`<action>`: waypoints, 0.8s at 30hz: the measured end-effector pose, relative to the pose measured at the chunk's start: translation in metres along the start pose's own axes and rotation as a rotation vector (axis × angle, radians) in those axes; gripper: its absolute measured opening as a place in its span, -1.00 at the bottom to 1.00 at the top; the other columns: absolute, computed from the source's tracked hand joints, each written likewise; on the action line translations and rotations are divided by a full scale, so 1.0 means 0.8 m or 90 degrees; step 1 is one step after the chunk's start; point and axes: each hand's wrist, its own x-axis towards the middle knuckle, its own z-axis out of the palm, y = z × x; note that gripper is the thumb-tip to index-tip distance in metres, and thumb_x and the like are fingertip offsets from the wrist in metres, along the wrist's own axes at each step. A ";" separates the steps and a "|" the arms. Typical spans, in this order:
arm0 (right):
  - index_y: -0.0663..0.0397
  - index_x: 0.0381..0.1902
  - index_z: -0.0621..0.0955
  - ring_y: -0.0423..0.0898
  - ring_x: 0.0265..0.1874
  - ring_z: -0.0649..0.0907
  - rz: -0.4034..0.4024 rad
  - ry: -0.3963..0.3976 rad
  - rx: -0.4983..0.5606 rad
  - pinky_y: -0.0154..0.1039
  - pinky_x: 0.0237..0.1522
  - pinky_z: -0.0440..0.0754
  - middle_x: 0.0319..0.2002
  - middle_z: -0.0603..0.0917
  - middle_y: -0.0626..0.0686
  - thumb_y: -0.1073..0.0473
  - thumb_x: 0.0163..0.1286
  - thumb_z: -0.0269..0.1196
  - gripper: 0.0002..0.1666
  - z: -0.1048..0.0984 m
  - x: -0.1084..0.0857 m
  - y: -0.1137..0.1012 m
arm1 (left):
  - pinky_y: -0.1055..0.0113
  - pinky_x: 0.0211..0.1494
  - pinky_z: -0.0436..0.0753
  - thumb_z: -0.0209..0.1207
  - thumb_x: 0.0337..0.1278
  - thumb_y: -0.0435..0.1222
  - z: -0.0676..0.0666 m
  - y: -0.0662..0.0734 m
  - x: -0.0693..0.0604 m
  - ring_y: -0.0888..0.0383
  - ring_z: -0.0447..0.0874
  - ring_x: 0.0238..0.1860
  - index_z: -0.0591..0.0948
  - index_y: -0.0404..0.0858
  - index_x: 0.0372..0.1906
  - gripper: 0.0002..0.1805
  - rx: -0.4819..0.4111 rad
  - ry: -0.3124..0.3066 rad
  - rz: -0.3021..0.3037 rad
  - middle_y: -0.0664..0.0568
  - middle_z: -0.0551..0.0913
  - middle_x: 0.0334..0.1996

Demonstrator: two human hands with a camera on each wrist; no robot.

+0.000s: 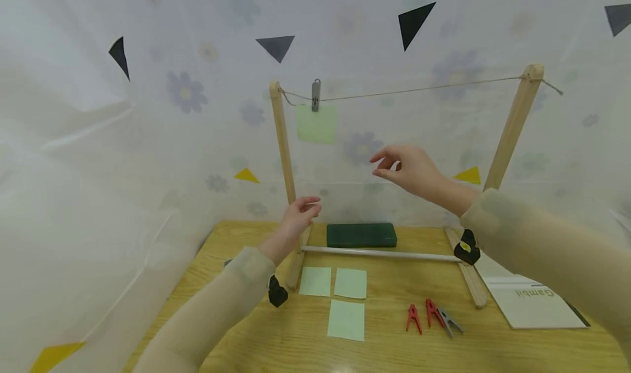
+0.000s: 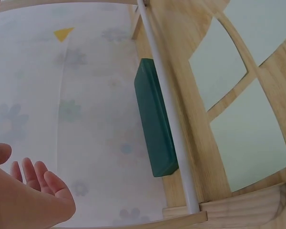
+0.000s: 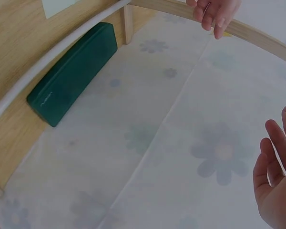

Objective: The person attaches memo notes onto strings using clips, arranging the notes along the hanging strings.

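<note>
A pale green paper square hangs at the left end of the string, under a grey clothespin. My right hand is in the air right of that paper, fingers curved and apart from the thumb, holding nothing. Lower down, by the left wooden post, my left hand hovers empty with loosely bent fingers; the left wrist view shows this hand too. Three pale green squares lie on the table. Two red clothespins and a grey one lie to their right.
A dark green case lies behind the white crossbar that joins the feet of the frame. The right post rises beside my right forearm. A white booklet is on the table's right side, and a patterned sheet hangs behind.
</note>
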 end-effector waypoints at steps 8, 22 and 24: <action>0.08 -0.01 0.68 -0.05 -0.29 0.69 0.029 -0.033 0.001 -0.23 -0.27 0.60 -0.30 0.78 0.01 0.22 0.33 0.35 -0.74 0.015 -0.043 0.029 | -0.01 0.26 0.48 0.08 0.45 -0.30 0.009 -0.025 -0.012 -0.15 0.50 0.18 0.52 -0.31 0.23 -0.65 0.036 -0.044 0.002 -0.20 0.56 0.10; 0.08 -0.04 0.68 -0.20 -0.38 0.70 0.022 -0.093 0.023 -0.33 -0.37 0.61 -0.37 0.76 -0.11 0.28 0.28 0.38 -0.72 0.046 -0.107 0.062 | 0.12 0.06 0.60 0.17 0.34 -0.38 0.012 -0.073 -0.029 -0.10 0.56 0.04 0.52 -0.42 0.16 -0.65 0.149 -0.108 0.070 -0.29 0.57 0.07; 0.10 -0.05 0.68 -0.23 -0.39 0.69 0.016 -0.099 0.037 -0.33 -0.39 0.62 -0.38 0.76 -0.09 0.32 0.26 0.38 -0.72 0.051 -0.115 0.068 | 0.12 0.06 0.61 0.17 0.35 -0.38 0.012 -0.079 -0.031 -0.09 0.57 0.02 0.53 -0.39 0.15 -0.67 0.171 -0.118 0.074 -0.28 0.58 0.05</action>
